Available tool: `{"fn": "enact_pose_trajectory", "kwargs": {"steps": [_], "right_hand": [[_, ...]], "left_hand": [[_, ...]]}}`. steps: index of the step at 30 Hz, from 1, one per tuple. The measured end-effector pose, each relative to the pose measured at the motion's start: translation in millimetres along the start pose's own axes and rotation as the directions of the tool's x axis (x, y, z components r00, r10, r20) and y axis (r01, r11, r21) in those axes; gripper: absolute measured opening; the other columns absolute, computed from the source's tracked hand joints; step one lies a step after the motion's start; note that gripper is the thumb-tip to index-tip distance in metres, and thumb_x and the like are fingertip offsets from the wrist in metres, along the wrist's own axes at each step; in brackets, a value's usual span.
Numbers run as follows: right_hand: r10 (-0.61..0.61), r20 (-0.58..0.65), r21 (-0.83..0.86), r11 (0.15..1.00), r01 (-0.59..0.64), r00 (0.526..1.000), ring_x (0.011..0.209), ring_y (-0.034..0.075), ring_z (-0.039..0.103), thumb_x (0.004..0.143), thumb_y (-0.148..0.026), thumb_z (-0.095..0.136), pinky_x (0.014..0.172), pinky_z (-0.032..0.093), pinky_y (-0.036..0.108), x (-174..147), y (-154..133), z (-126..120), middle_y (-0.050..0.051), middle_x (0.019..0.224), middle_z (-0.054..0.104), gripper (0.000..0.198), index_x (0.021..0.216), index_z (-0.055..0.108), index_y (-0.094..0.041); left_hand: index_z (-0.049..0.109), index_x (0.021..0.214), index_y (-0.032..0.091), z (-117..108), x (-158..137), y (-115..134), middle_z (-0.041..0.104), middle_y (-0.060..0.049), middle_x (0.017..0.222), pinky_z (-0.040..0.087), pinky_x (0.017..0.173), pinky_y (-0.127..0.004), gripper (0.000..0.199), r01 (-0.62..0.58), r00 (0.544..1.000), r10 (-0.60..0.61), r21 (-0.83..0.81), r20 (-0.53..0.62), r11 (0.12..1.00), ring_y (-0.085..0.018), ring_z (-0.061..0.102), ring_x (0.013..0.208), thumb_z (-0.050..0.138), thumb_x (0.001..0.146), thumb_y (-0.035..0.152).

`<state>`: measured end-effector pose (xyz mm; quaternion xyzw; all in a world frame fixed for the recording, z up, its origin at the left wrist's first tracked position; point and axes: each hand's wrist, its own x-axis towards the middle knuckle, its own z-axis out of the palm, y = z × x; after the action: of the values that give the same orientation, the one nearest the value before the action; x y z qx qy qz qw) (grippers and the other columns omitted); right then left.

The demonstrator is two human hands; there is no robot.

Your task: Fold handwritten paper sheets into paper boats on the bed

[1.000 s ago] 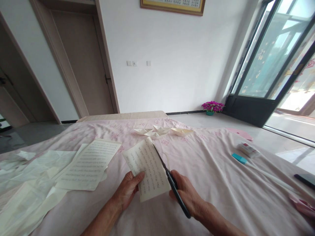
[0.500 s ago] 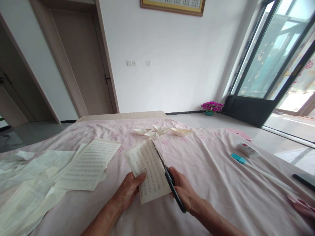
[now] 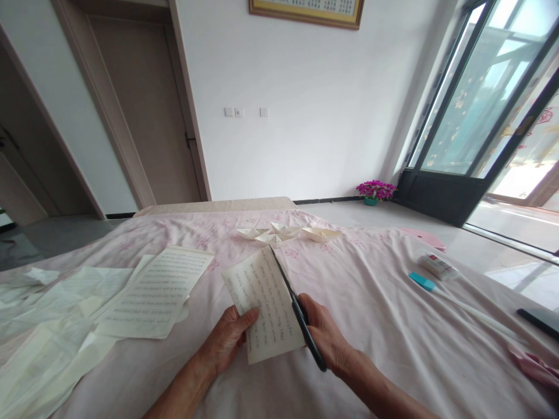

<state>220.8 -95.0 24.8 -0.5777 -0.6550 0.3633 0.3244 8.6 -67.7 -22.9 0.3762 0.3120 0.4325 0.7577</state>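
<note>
A sheet of paper (image 3: 261,302) with lines of handwriting is pinched along its left edge by my left hand (image 3: 229,336), thumb on top. My right hand (image 3: 325,331) is closed around the dark handles of a pair of scissors (image 3: 301,317). The blades lie along the right edge of the sheet, their tips near its top corner. Part of the right fingers is hidden behind the scissors and paper. Just beyond the sheet, several folded paper boats (image 3: 277,234) rest on the pink cloth.
Written sheets (image 3: 152,294) and crumpled thin paper (image 3: 48,326) lie on the left of the pink flowered cloth (image 3: 371,349). A blue object (image 3: 421,281), a small clear box (image 3: 437,265) and a dark flat object (image 3: 539,321) are on the right.
The scissors' handles have drawn closer together and the lower handle has risen slightly. The paper and my left hand have hardly moved.
</note>
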Motion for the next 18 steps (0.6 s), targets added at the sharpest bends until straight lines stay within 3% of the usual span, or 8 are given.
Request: {"fn": "enact_pose_trajectory", "kwargs": {"steps": [12,15,18], "right_hand": [[0.014,-0.016,0.038,0.999,-0.013,1.0,0.059,0.01,0.046,0.072,-0.019,0.044,0.05,0.032,0.02,1.2,6.6,4.3,-0.002,0.066,0.053,0.003,0.069,0.045,-0.019],[0.098,0.023,0.17,0.98,-0.1,0.995,0.054,0.01,0.046,0.068,-0.019,0.046,0.048,0.035,0.02,2.5,5.7,1.9,-0.003,0.063,0.05,0.009,0.076,0.049,-0.018],[0.147,0.163,0.39,0.899,-0.201,0.976,0.053,0.011,0.049,0.061,-0.019,0.048,0.049,0.04,0.022,0.6,6.4,-8.8,-0.003,0.067,0.05,0.031,0.091,0.051,-0.017]], "left_hand": [[0.066,0.111,0.008,1.0,-0.1,0.0,0.069,-0.019,0.108,0.049,0.093,-0.044,0.037,0.012,0.999,-0.011,-0.003,0.044,1.0,-0.032,0.062,0.108,0.068,0.079,0.028],[0.065,0.111,0.008,-1.5,1.3,0.4,0.069,-0.019,0.107,0.05,0.091,-0.043,0.039,0.016,1.0,-0.016,-0.038,0.016,0.999,-0.031,0.063,0.105,0.07,0.078,0.027],[0.063,0.114,0.011,-9.9,5.7,5.0,0.071,-0.015,0.104,0.053,0.089,-0.038,0.04,-0.046,0.991,0.033,-0.099,-0.128,0.994,-0.027,0.066,0.1,0.071,0.076,0.023]]}}
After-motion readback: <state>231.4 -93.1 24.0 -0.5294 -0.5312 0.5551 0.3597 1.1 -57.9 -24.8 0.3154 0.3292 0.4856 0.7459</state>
